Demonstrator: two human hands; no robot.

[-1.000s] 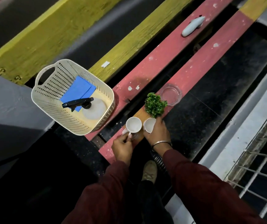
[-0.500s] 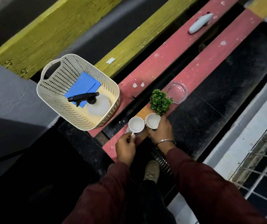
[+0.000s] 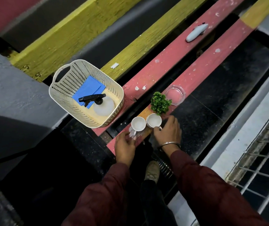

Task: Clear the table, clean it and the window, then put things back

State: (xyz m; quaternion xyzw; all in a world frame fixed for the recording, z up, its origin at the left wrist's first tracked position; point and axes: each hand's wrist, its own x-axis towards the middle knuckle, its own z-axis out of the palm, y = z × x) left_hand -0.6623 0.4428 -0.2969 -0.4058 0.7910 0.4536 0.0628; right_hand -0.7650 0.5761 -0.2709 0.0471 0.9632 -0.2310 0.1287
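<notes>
Head view showed two white cups [image 3: 146, 122] touching side by side on the red slatted surface [image 3: 194, 75], just near a small green plant [image 3: 160, 103]. Right hand [image 3: 168, 132] fingers pinched the right cup's handle; left hand [image 3: 125, 146] fingers pinched the left cup's handle. Left of them sat a basket [image 3: 62, 97].

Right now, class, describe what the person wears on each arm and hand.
Both arms are covered to the wrist by long dark maroon sleeves. The left hand is bare, with no ring or band visible. The right hand is bare too, with a thin silver metal bangle round its wrist.
</notes>
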